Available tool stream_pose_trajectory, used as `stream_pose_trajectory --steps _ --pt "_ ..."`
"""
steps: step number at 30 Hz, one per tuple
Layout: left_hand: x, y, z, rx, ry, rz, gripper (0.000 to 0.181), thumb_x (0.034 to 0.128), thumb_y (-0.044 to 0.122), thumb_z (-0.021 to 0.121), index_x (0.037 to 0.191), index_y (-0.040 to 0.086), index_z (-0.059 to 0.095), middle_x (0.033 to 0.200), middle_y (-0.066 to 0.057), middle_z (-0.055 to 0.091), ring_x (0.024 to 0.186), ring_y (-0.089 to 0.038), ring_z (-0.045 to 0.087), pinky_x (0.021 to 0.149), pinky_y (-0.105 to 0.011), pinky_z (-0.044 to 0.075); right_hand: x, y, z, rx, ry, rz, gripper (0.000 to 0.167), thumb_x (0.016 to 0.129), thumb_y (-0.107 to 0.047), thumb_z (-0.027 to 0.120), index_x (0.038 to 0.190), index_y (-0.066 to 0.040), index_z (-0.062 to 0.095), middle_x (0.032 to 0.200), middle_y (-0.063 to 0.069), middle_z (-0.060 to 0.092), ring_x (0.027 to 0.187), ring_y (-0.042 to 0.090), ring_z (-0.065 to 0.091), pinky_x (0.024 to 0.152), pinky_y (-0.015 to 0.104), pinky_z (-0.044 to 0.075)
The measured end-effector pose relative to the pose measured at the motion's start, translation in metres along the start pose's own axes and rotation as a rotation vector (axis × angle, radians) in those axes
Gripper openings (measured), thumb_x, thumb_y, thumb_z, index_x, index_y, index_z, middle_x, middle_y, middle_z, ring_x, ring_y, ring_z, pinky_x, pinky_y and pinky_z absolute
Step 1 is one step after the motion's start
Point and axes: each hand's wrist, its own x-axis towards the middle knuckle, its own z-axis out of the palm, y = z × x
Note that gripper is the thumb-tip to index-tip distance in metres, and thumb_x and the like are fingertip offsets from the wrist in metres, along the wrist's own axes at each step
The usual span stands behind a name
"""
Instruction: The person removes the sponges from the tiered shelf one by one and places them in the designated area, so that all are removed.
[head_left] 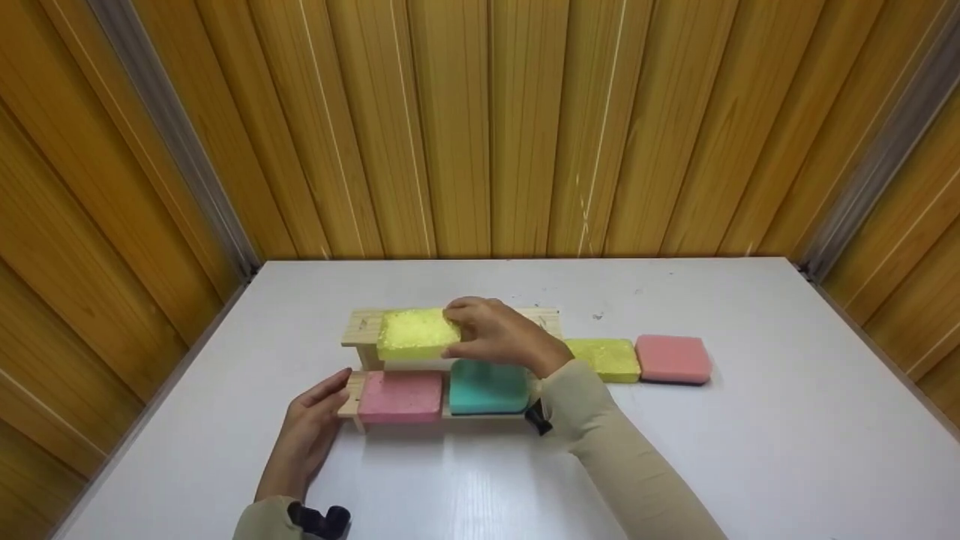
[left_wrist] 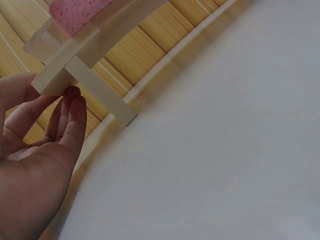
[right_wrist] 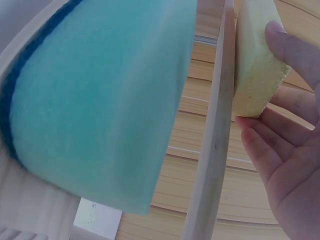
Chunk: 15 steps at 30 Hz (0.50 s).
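Note:
A yellow sponge [head_left: 417, 332] lies at the upper board of a small two-step wooden rack [head_left: 363, 322]. My right hand [head_left: 495, 334] grips its right end, thumb on one side and fingers on the other; the right wrist view shows this yellow sponge [right_wrist: 255, 55] against the board's edge. My left hand [head_left: 311, 424] pinches the left end of the lower board, also seen in the left wrist view, where the hand [left_wrist: 45, 140] holds the wooden end [left_wrist: 55, 80]. On the lower board sit a pink sponge [head_left: 401, 395] and a teal sponge [head_left: 487, 388] with a dark underside.
Right of the rack, another yellow sponge [head_left: 611, 358] and a salmon-pink sponge [head_left: 673, 358] with a dark underside lie side by side on the white table [head_left: 787, 420]. Behind the table stands a wood-patterned wall [head_left: 517, 135]. Small dark marks dot the tabletop behind the rack.

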Motion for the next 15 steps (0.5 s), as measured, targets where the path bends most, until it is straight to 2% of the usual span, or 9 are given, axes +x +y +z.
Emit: stream_pose_trajectory --steps 2,5,10,12,15 --pt "0.0 -0.001 0.0 -0.005 0.003 -0.004 0.054 0.0888 0.001 0.061 0.14 -0.002 0.045 0.149 -0.013 0.042 0.123 -0.01 0.052 0.102 -0.022 0.048 -0.002 0.001 0.0 0.002 0.003 0.001 0.037 0.085 -0.031 0.073 0.077 -0.009 0.043 0.121 0.006 0.059 0.083 0.014 0.05 0.072 0.026 0.044" --pt "0.0 -0.001 -0.001 0.007 -0.003 -0.001 0.053 0.0899 0.002 0.059 0.141 -0.002 0.044 0.15 -0.012 0.04 0.134 -0.02 0.044 0.102 -0.022 0.047 -0.004 0.001 -0.001 -0.003 0.003 -0.002 0.035 0.086 -0.032 0.072 0.082 -0.007 0.047 0.126 0.006 0.058 0.094 0.016 0.054 0.077 0.028 0.048" --pt "0.0 -0.002 0.0 0.024 -0.013 0.011 0.053 0.0912 0.001 0.056 0.142 -0.004 0.041 0.152 -0.014 0.037 0.142 -0.027 0.034 0.104 -0.022 0.045 -0.009 -0.001 -0.003 0.007 0.002 -0.001 0.035 0.086 -0.033 0.071 0.107 -0.006 0.061 0.133 0.007 0.056 0.119 0.02 0.054 0.097 0.034 0.051" --pt "0.0 -0.002 0.0 0.017 -0.009 0.018 0.053 0.0908 0.001 0.057 0.142 -0.004 0.041 0.152 -0.015 0.037 0.141 -0.028 0.034 0.104 -0.023 0.045 -0.012 -0.001 -0.005 0.016 0.007 -0.007 0.04 0.086 -0.033 0.071 0.115 -0.007 0.061 0.134 0.007 0.056 0.123 0.021 0.053 0.102 0.036 0.05" --pt "0.0 -0.001 0.0 0.016 -0.009 0.019 0.054 0.0906 0.001 0.058 0.141 -0.004 0.041 0.151 -0.016 0.037 0.141 -0.027 0.035 0.104 -0.023 0.045 -0.015 0.0 -0.007 0.018 0.013 -0.02 0.043 0.087 -0.033 0.07 0.12 -0.007 0.06 0.135 0.007 0.056 0.126 0.021 0.052 0.105 0.036 0.048"
